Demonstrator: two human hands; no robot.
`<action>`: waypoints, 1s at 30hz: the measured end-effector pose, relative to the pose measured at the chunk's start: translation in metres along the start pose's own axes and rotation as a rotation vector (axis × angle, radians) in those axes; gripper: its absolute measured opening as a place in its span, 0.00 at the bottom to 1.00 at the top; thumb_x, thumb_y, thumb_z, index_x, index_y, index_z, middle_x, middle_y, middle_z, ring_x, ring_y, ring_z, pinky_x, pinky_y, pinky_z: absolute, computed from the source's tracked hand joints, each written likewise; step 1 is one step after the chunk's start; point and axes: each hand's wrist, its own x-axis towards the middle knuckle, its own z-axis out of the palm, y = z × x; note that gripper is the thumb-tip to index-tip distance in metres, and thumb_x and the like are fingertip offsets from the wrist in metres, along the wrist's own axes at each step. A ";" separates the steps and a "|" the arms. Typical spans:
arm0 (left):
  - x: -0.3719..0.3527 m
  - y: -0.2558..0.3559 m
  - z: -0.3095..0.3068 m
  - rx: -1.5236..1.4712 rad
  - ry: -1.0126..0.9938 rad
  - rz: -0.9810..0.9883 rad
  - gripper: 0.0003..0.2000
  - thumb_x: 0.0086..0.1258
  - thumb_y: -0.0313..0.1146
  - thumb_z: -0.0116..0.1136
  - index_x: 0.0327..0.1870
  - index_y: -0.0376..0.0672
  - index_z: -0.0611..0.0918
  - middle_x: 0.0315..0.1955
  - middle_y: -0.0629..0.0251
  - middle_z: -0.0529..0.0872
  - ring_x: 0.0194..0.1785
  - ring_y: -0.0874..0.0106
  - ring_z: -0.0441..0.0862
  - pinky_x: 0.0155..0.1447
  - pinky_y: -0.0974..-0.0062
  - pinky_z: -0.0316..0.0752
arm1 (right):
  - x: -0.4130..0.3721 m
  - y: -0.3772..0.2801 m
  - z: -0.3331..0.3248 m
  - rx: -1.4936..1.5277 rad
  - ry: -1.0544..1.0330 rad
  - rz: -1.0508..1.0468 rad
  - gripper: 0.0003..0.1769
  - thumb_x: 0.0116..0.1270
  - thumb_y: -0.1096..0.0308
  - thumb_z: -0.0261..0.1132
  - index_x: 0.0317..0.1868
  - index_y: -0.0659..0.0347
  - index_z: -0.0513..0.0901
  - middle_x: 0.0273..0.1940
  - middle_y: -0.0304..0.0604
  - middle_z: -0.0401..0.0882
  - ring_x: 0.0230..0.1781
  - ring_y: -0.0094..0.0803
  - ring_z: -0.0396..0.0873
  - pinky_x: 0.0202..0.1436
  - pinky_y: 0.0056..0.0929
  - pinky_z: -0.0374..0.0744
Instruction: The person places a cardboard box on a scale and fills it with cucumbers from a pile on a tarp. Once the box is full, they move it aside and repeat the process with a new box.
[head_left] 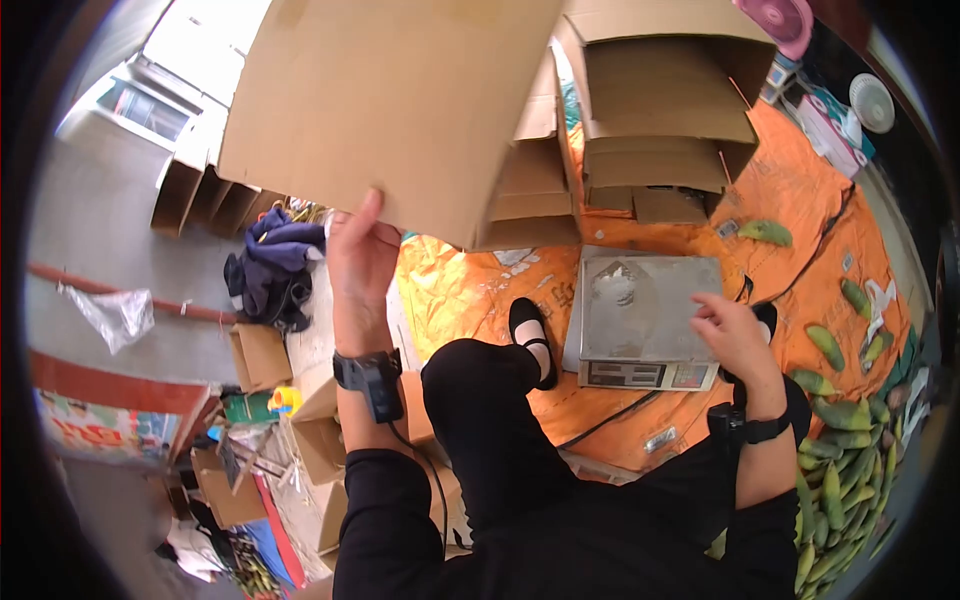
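**Left hand (362, 245) on a cardboard piece (370, 100), right hand (730, 330) at the scale (640, 310)**

We note a person in black clothing (560, 530), left knee bent, one dark shoe (545, 375) on an orange sheet (440, 285). The left hand has the cardboard piece by its lower edge: thumb flat on the near face, other fingers closed behind or under it. The piece is raised and takes up the upper left-centre of our view; we cannot tell whether it is a flat sheet or one side of a box.

The right hand is over the right part of the scale's top, fingers loosely bent and slightly apart, nothing seen in them. Whether a fingertip touches the metal, we cannot tell. The scale stands on the orange sheet, display side towards the person. A dark cable (610, 413) trails beside it.

Beyond the scale we log open boxes (650, 90), stacked, mouths facing us. Long green vegetables (832, 495) lie heaped at right, a few more scattered on the sheet. Upper right: a white fan (872, 102). At left: dark garments (275, 255) in a bundle, a clear plastic bag (115, 318) hanging at a reddish bar (215, 313). Both wrists carry black devices (375, 385).
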 end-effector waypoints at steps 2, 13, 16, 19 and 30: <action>-0.024 -0.002 -0.008 0.090 0.023 0.008 0.15 0.69 0.26 0.54 0.56 0.38 0.77 0.52 0.60 0.83 0.55 0.67 0.81 0.60 0.68 0.74 | 0.003 0.014 -0.009 0.188 0.180 0.002 0.18 0.64 0.67 0.63 0.54 0.63 0.79 0.39 0.43 0.83 0.37 0.30 0.81 0.42 0.25 0.77; -0.081 -0.021 0.060 0.725 -0.255 0.193 0.08 0.62 0.30 0.62 0.38 0.35 0.82 0.27 0.60 0.82 0.36 0.68 0.82 0.40 0.71 0.76 | -0.005 0.075 -0.070 0.730 0.588 0.074 0.24 0.73 0.56 0.56 0.63 0.59 0.72 0.57 0.41 0.76 0.53 0.26 0.74 0.55 0.25 0.71; -0.086 -0.059 0.072 0.860 -0.397 0.239 0.07 0.59 0.27 0.62 0.36 0.35 0.81 0.28 0.53 0.80 0.35 0.57 0.81 0.40 0.69 0.76 | -0.012 0.091 -0.079 0.841 0.614 0.055 0.25 0.74 0.53 0.54 0.64 0.59 0.72 0.61 0.42 0.74 0.58 0.29 0.73 0.60 0.29 0.69; -0.085 -0.087 0.083 1.103 -0.539 0.053 0.09 0.59 0.33 0.61 0.33 0.36 0.80 0.33 0.51 0.83 0.41 0.53 0.82 0.45 0.60 0.76 | -0.015 0.096 -0.089 0.863 0.679 0.096 0.26 0.74 0.52 0.53 0.65 0.59 0.71 0.62 0.42 0.73 0.61 0.30 0.71 0.64 0.32 0.66; -0.101 -0.160 0.105 1.468 -0.897 0.021 0.08 0.53 0.27 0.59 0.35 0.42 0.84 0.35 0.61 0.84 0.44 0.61 0.84 0.44 0.64 0.80 | -0.018 0.078 -0.075 0.746 0.589 0.144 0.26 0.74 0.53 0.53 0.67 0.58 0.69 0.64 0.44 0.71 0.65 0.33 0.68 0.65 0.33 0.66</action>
